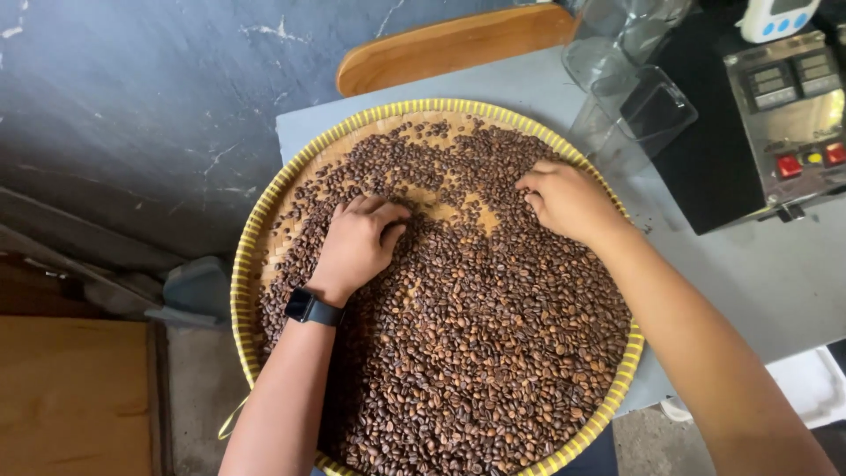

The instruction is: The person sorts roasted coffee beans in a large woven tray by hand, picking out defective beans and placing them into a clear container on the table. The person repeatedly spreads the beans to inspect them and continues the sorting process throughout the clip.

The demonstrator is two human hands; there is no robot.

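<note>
— Where are the hands?

— Both rest on roasted coffee beans in the round woven tray. Left hand has curled fingers; right hand is loosely bent.

— Gripping any?

— Can't tell; fingertips are buried. The tray's near edge is cut off.

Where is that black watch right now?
In the head view the black watch sits on the left wrist, just below the left hand, over the left part of the round woven tray of brown coffee beans.

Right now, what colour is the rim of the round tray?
Yellow, woven rim around the tray of brown coffee beans; shows best in the head view.
</note>
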